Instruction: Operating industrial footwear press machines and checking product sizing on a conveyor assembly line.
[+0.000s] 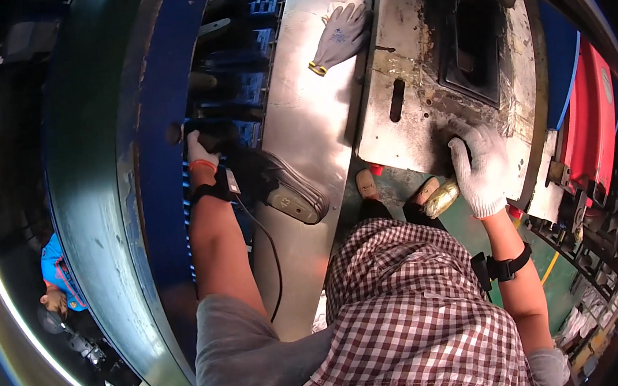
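Showing its pale heel, dark shoe (276, 183): seen over the near part of the metal ledge (306, 120), its other end beside the left hand.
Left hand (202, 151): left of the ledge, white-gloved, at a row of dark slots; its fingers are partly hidden, so whether they clamp anything cannot be told.
Right hand (480, 163): right of the ledge, white-gloved, thumb apart from fingers, at the edge of a stained metal plate (385, 138).
Grey glove (341, 36): on the ledge's far part, yellow-edged cuff nearest the wearer.
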Demonstrator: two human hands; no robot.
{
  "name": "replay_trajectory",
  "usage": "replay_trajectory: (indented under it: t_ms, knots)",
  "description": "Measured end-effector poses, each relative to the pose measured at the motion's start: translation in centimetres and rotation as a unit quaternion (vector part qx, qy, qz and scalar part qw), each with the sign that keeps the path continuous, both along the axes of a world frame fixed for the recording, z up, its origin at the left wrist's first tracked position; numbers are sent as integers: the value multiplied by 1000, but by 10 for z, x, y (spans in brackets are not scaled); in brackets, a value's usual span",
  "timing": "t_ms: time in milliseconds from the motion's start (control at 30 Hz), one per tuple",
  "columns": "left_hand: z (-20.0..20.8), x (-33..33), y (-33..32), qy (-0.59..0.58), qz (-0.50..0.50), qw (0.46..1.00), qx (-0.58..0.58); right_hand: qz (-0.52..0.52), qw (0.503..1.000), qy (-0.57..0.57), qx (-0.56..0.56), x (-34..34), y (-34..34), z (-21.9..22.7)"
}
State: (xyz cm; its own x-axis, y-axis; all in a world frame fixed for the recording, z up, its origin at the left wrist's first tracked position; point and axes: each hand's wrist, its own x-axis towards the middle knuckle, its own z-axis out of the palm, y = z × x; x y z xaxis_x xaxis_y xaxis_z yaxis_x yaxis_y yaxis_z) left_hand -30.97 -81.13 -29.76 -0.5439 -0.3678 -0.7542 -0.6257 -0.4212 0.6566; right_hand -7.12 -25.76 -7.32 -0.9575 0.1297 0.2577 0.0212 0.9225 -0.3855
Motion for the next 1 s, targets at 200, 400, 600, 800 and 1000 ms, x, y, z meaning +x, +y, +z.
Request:
replay_trajectory:
  t_ms: [200, 400, 600, 800, 1000]
  knots:
    - [20, 52, 8, -26, -118, 992, -20, -8, 1000, 0, 7, 3, 3, -5]
    - [64, 207, 140, -11, -176, 955, -240, -6, 1000, 19, -8, 1, -3, -1]
    - [89, 198, 149, 15, -132, 971, -201, -15, 1000, 22, -1, 5, 1, 3]
    - [136, 218, 154, 210, -190, 947, 154, 66, 995, 57, -50, 9, -1, 9]
    - [204, 168, 228, 293, -266, 877, 271, 226, 905, -222, -284, -4, -52, 25]
